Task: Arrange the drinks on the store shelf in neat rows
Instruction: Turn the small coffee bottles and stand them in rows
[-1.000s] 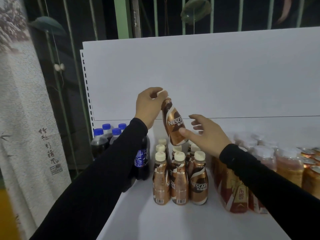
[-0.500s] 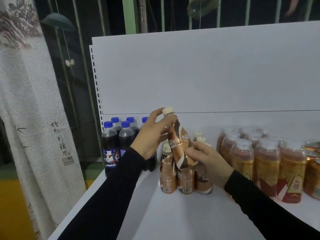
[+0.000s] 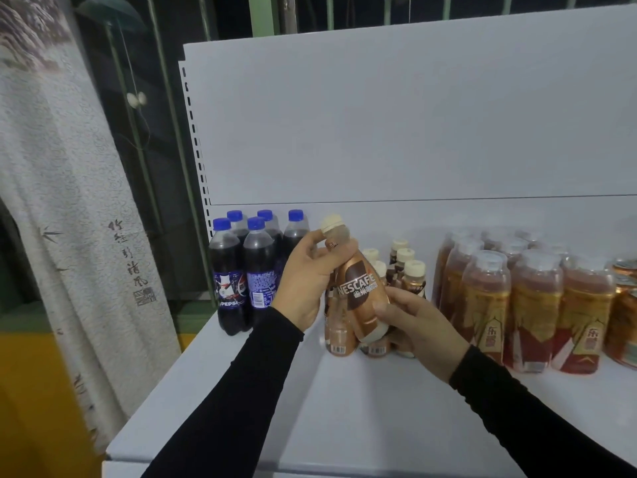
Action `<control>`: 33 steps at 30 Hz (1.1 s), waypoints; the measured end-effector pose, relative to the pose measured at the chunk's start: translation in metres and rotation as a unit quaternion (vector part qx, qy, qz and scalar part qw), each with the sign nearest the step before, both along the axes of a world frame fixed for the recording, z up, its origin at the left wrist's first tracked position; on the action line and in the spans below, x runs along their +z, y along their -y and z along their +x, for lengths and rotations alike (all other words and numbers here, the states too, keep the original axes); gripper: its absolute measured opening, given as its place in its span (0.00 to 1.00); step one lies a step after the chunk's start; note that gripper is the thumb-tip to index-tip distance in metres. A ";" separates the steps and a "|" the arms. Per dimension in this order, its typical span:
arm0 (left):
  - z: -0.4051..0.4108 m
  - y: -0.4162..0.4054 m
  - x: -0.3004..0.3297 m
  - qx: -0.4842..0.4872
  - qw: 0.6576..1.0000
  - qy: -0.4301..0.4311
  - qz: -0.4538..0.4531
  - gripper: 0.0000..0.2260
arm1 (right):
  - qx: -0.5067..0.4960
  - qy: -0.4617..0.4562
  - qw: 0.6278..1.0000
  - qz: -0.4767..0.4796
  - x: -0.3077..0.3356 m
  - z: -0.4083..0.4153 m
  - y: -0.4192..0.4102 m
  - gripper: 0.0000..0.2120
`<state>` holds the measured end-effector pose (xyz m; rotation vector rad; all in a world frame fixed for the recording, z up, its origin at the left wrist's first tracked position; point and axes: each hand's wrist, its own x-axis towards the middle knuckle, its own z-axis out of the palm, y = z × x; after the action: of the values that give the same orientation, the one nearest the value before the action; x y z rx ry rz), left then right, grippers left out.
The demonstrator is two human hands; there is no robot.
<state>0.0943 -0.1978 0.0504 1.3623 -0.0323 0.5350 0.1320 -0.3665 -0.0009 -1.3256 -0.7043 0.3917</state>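
A brown Nescafe bottle (image 3: 360, 291) with a cream cap is tilted in the air in front of the other Nescafe bottles (image 3: 410, 274), which stand in rows on the white shelf (image 3: 344, 408). My left hand (image 3: 306, 284) grips its neck and shoulder. My right hand (image 3: 418, 327) holds its lower body from the right. The bottle's base hangs just above the front row of coffee bottles, partly hiding them.
Several Pepsi bottles (image 3: 229, 270) with blue caps stand at the shelf's left end. Amber tea bottles (image 3: 489, 305) with red and gold labels fill the right, and cans (image 3: 625, 326) sit at the far right edge. A white back panel (image 3: 413, 115) rises behind. A printed curtain (image 3: 62, 201) hangs left.
Both hands have brought the Nescafe bottle down from high against the back panel to just above the front row. My right hand went from touching it to holding its lower body.
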 end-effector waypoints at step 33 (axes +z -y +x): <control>-0.010 0.001 -0.011 0.025 0.998 -0.022 -0.053 0.21 | -0.002 0.035 0.999 -0.038 -0.011 -0.020 -0.004 0.19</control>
<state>0.0842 -0.1984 0.0394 1.2736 0.0659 0.5406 0.1123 -0.3622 -0.0120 -1.4174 -0.7512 0.3737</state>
